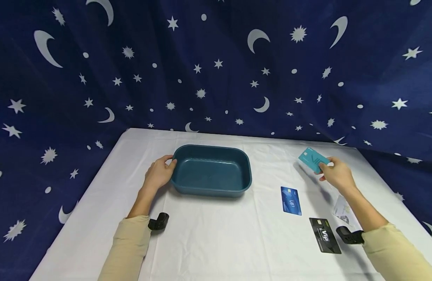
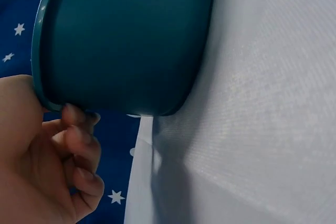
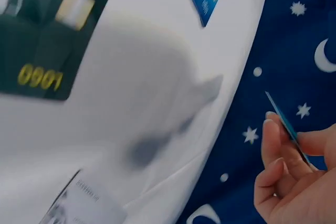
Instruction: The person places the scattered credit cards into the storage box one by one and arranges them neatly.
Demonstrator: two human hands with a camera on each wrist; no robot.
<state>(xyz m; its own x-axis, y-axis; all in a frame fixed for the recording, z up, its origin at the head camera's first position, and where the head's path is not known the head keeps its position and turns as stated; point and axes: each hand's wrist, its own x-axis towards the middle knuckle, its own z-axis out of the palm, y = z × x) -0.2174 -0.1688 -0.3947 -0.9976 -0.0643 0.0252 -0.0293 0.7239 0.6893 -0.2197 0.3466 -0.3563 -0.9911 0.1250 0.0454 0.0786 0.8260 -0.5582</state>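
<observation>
A teal rectangular basin (image 1: 212, 192) stands on the white table, and my left hand (image 1: 160, 171) pinches its left rim between thumb and fingers. In the left wrist view the thumb side of the left hand (image 2: 52, 156) lies over the rim of the basin (image 2: 126, 51), fingers curled beneath the lip. My right hand (image 1: 337, 173) pinches a light teal card (image 1: 312, 159) at its near corner, raised over the table with a shadow below. The right wrist view shows that card (image 3: 283, 119) nearly edge-on between thumb and fingers of the right hand (image 3: 299, 177).
Near the right forearm lie a blue card (image 1: 291, 201), a black card (image 1: 324, 235) and a whitish card (image 1: 343, 210), partly hidden by the arm. The white tablecloth (image 1: 209, 242) covers the table. A navy star-and-moon cloth (image 1: 216, 86) hangs behind it.
</observation>
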